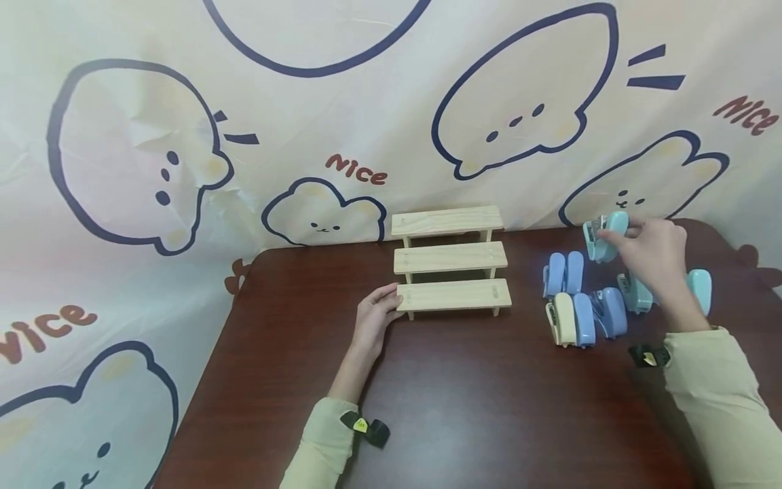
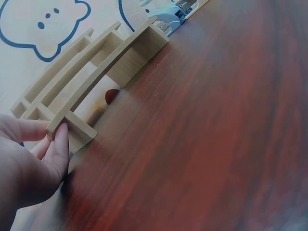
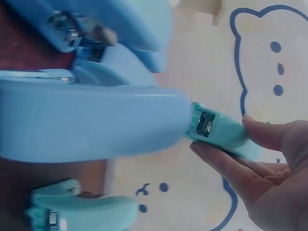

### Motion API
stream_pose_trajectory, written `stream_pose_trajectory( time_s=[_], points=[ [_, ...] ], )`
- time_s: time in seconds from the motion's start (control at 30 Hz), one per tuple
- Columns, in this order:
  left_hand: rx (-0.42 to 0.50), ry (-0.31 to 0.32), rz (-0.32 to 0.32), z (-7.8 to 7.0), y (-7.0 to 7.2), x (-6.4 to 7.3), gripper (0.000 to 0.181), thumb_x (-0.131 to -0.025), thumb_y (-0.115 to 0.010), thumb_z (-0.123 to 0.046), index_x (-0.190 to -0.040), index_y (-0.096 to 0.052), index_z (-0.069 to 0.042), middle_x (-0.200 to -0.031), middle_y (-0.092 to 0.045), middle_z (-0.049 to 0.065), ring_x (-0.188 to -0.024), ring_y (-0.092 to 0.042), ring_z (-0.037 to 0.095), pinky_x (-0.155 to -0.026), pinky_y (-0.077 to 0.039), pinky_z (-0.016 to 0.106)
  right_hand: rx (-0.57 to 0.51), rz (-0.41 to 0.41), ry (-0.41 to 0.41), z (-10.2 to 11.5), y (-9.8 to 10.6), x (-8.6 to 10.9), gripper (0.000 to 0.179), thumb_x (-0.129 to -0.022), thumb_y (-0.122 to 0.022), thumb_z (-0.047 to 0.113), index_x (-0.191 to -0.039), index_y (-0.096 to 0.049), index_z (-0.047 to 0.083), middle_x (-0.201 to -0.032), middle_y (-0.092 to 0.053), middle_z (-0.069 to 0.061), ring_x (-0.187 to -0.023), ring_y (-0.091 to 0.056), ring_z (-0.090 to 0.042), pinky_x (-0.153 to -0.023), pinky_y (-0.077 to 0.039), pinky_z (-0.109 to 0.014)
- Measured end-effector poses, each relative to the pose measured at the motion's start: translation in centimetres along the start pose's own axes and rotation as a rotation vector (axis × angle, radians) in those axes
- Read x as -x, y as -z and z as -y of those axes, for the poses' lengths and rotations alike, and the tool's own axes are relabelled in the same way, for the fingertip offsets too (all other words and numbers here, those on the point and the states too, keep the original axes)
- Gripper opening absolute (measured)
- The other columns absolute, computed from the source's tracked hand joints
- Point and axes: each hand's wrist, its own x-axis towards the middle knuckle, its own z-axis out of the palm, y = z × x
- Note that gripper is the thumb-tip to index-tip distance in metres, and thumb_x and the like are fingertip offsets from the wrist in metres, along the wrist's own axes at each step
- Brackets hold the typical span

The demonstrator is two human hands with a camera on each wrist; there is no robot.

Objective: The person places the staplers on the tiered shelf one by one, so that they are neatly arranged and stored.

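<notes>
While the right hand [image 1: 660, 251] grasps a mint-green plastic stapler with metal parts [image 1: 605, 236] between thumb and fingers, the left hand [image 1: 373, 319] pinches the left end of a pale wooden three-step stand [image 1: 452, 259] at its lowest step. Neither of the hands is released.

Relative position: the held stapler is to the right of the stand, well apart from it, and roughly level with its upper steps in the head view. It appears raised off the dark reddish-brown wooden surface [image 1: 458, 394]; its exact height cannot be determined.

Axis: the long axis of each step runs left to right. The held stapler's long axis appears to run mainly front to back, roughly crosswise to the steps, with its far end leaning right. Its tilt cannot be confirmed.

Intervening items: two light-blue plastic staplers [image 1: 573, 272], side by side, lie between the stand and the right hand, slightly nearer the person than the held stapler. In front of this pair lies a pale-yellow plastic stapler [image 1: 565, 319].

Nearer hand: the left hand is at the stand; the right hand is on the far side of the blue pair.
</notes>
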Motion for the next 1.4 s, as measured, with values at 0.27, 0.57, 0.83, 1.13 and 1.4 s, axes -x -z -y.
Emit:
stream_pose_trajectory(
  time_s=[0.27, 0.57, 0.83, 1.13, 1.4],
  points=[
    [-0.01, 0.006, -0.004, -0.2, -0.1, 0.1, 0.038, -0.096, -0.065, 0.004, -0.133, -0.061, 0.012, -0.126, -0.067, 0.023, -0.086, -0.068, 0.011, -0.074, -0.057, 0.022, -0.024, 0.001, 0.016, 2.2, 1.4, -1.3, 0.045, -0.099, -0.071, 0.034, -0.094, -0.07, -0.01, -0.068, -0.066, -0.024, -0.058, -0.049, -0.027, -0.054, -0.032, -0.033],
    [-0.008, 0.015, 0.007, -0.3, -0.2, 0.0, 0.039, -0.095, -0.066, 0.004, -0.133, -0.061, 0.012, -0.128, -0.066, 0.022, -0.087, -0.068, 0.011, -0.075, -0.058, 0.022, -0.08, 0.032, 0.011, 4.7, 2.0, -2.6, 0.05, -0.097, -0.073, 0.039, -0.109, -0.074, -0.01, -0.071, -0.069, -0.019, -0.057, -0.053, -0.015, -0.049, -0.037, -0.029],
    [0.003, 0.001, 0.006, -0.3, 0.0, 0.0, 0.04, -0.095, -0.066, 0.004, -0.133, -0.06, 0.013, -0.123, -0.069, 0.021, -0.085, -0.069, 0.011, -0.073, -0.057, 0.022, -0.153, 0.09, 0.047, 7.7, 1.0, -3.6, 0.058, -0.097, -0.075, 0.032, -0.131, -0.062, -0.014, -0.12, -0.067, -0.034, -0.1, -0.069, -0.049, -0.055, -0.043, -0.01],
    [0.003, 0.01, -0.003, 0.0, -0.2, 0.1, 0.039, -0.095, -0.065, 0.004, -0.133, -0.061, 0.012, -0.123, -0.068, 0.02, -0.086, -0.068, 0.01, -0.072, -0.057, 0.021, -0.259, 0.1, 0.065, 10.1, -0.4, -4.1, 0.054, -0.099, -0.073, 0.03, -0.132, -0.062, -0.012, -0.124, -0.066, -0.033, -0.108, -0.068, -0.048, -0.057, -0.046, -0.004],
    [0.014, -0.009, -0.018, 0.0, -0.3, 0.2, 0.038, -0.094, -0.065, 0.005, -0.131, -0.061, 0.013, -0.116, -0.071, 0.016, -0.083, -0.068, 0.01, -0.07, -0.056, 0.021, -0.261, 0.167, 0.107, 12.3, -1.7, -4.7, 0.052, -0.098, -0.074, 0.025, -0.132, -0.062, -0.012, -0.121, -0.068, -0.033, -0.101, -0.071, -0.046, -0.058, -0.049, -0.009]
  ],
)
